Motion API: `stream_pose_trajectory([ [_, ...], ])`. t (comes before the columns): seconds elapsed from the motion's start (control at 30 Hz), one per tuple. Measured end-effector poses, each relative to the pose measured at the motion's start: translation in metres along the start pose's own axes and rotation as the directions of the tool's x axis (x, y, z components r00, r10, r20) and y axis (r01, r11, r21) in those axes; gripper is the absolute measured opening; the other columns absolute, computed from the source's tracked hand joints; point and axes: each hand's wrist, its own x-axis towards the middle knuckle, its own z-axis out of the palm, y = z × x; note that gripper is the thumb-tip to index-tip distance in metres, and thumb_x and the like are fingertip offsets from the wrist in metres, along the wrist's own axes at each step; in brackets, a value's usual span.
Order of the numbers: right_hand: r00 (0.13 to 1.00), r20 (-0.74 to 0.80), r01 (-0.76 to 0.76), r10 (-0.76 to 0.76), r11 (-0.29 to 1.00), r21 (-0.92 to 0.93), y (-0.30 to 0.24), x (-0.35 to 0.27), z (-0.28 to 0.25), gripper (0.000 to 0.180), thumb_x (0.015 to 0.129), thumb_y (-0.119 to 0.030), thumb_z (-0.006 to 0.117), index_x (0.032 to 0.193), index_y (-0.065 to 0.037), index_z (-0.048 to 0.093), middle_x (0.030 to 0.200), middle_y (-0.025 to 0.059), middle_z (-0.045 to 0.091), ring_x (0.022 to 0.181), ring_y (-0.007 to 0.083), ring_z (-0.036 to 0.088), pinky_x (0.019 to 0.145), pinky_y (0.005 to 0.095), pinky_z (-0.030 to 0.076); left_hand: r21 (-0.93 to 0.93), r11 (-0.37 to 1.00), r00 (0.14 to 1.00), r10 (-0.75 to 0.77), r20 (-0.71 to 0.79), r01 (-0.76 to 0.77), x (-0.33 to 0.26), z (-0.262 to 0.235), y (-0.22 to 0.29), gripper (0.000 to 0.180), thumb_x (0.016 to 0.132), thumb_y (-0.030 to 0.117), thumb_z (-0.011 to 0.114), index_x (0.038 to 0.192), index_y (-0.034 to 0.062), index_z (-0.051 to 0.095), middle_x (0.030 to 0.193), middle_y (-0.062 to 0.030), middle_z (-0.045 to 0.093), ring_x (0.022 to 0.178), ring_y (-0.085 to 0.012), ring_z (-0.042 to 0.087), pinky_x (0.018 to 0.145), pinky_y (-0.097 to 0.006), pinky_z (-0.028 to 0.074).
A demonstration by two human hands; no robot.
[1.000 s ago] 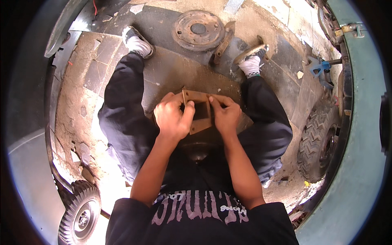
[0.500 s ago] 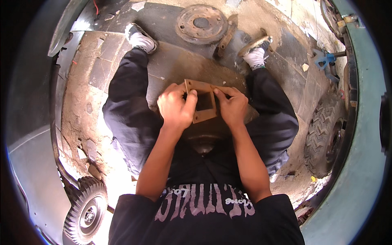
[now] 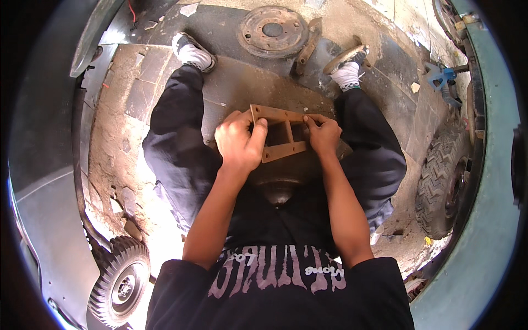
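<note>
A flat brown rectangular frame point(image 3: 283, 150) is held up between my two hands in front of my lap. It has two openings split by a thin crossbar, and small holes along its long edges; it resembles a gasket. My left hand point(image 3: 237, 138) is closed on its left end, thumb over the near face. At the right end, my right hand point(image 3: 325, 133) pinches the upper corner between thumb and fingers. Below the frame, between my thighs, lies a dark metal part with a rounded end point(image 3: 276, 191), partly hidden by the frame and my hands.
A round rusty metal disc point(image 3: 273, 31) lies on the floor ahead, beside a rusty metal bar point(image 3: 307, 48). To the right are a blue tool or stand point(image 3: 440, 78) and a treaded tyre point(image 3: 440, 184). Another wheel point(image 3: 122, 289) stands at lower left. Vehicle-like panels flank both sides.
My right hand has shifted right and slightly up, from near the crossbar to the frame's right end. The second opening now shows. My left hand keeps its hold.
</note>
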Motion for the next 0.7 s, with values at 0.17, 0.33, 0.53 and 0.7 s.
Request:
stream_pose_trajectory([
  [0.17,0.966,-0.014,0.259,-0.259,0.961,0.102,-0.054,-0.036,-0.004,0.023,0.092,-0.026,0.084,0.104,-0.007,0.088,0.096,0.0186,0.082,0.085,0.0341,0.08,0.081,0.0427,0.06,0.053,0.999,0.999,-0.002,0.041,-0.001,-0.004,-0.007,-0.002,0.024,0.096,0.024,0.066,0.09,0.0045,0.078,0.072,-0.0203,0.065,0.07,-0.041,0.065,0.065,-0.053,0.051],
  [0.33,1.0,-0.018,0.016,-0.018,0.995,-0.095,-0.024,-0.012,-0.006,0.024,0.091,-0.024,0.088,0.107,-0.005,0.087,0.097,0.0159,0.083,0.086,0.0254,0.08,0.08,0.0375,0.059,0.084,0.991,0.989,0.097,0.111,-0.107,-0.001,-0.008,0.004,0.025,0.099,0.02,0.063,0.086,0.0004,0.072,0.075,-0.0226,0.067,0.076,-0.0441,0.065,0.071,-0.054,0.052],
  [0.53,0.966,-0.061,0.254,-0.25,0.964,0.082,-0.07,-0.045,-0.002,0.02,0.09,-0.024,0.086,0.104,-0.009,0.088,0.093,0.0189,0.079,0.084,0.0386,0.077,0.08,0.045,0.058,0.133,0.973,0.974,0.169,0.151,-0.19,0.0,-0.015,-0.003,0.026,0.099,0.019,0.062,0.083,0.0,0.069,0.077,-0.0232,0.067,0.076,-0.0445,0.065,0.07,-0.056,0.052],
  [0.7,0.984,-0.102,0.151,-0.148,0.988,0.02,-0.043,-0.032,0.006,0.021,0.089,-0.023,0.087,0.104,-0.008,0.087,0.096,0.0196,0.08,0.086,0.0386,0.077,0.08,0.0449,0.058,0.116,0.972,0.975,0.189,0.117,-0.202,0.002,-0.012,-0.004,0.024,0.099,0.017,0.062,0.083,0.0003,0.069,0.076,-0.0216,0.067,0.074,-0.0444,0.063,0.068,-0.056,0.051],
])
